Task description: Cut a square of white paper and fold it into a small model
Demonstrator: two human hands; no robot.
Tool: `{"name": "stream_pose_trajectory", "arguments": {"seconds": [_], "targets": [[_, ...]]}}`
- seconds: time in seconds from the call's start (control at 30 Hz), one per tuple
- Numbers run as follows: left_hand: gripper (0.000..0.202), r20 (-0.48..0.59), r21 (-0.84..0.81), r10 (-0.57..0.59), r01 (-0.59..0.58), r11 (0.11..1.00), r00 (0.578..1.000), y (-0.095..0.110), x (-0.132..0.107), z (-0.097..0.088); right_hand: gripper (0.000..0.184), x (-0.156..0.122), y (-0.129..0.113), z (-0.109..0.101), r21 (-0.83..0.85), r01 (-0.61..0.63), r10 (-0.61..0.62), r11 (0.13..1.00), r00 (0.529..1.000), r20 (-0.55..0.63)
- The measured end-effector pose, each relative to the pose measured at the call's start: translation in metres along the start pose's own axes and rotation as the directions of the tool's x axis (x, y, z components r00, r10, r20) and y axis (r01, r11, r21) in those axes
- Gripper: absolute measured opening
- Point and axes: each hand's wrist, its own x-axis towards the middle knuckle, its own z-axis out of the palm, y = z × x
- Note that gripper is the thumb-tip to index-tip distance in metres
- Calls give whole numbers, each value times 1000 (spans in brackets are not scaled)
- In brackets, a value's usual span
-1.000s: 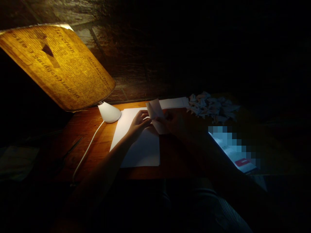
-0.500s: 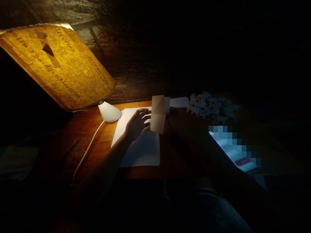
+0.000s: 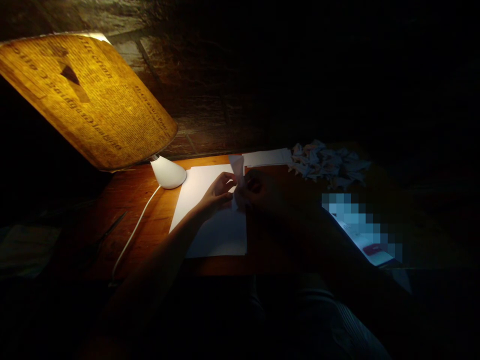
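A small folded piece of paper point(image 3: 236, 165) is held up above a stack of white sheets point(image 3: 217, 235) on the wooden table. It looks narrow at the middle and wider at the top. My left hand point(image 3: 221, 188) is curved at its left side, with thumb and fingertips closing on the paper. In shadow on the other side, my right hand point(image 3: 258, 189) pinches it near the middle. The exact contact of the right fingers is hard to make out in the dark.
A lit lamp with a printed shade point(image 3: 93, 100) and white base point(image 3: 168, 172) stands at the left, its cord point(image 3: 135, 230) trailing forward. Paper strips point(image 3: 266, 157) lie at the back beside a pile of folded papers point(image 3: 328, 164). A glowing phone point(image 3: 377, 254) lies right.
The folded paper has turned from showing a broad, flat face to a narrow, pinched shape. My right hand has come more into view, and both hands have drawn closer together around it.
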Motion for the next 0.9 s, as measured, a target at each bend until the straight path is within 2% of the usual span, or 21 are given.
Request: {"name": "stream_pose_trajectory", "arguments": {"seconds": [0.13, 0.33, 0.5, 0.63, 0.9], "targets": [[60, -78, -39, 18, -21, 999, 997, 7, 2, 10, 24, 2, -3, -2, 51, -4, 4, 999, 1000, -5], [61, -182, -213, -80, 40, 976, 980, 26, -3, 17, 21, 14, 5, -14, 70, -68, 80, 995, 978, -192], [62, -275, -239, -129, 63, 969, 953, 29, -2, 12, 15, 20, 21, -21, 138, -115, 150, 984, 946, -288], [61, -304, -239, -172, 100, 966, 937, 29, 0, 13, 16, 21, 26, -20, 168, -158, 200, 973, 940, -275], [56, -369, -190, -165, 100, 977, 915, 29, 2, 14, 19, 21, 26, -18, 228, -193, 249, 954, 936, -249]]}}
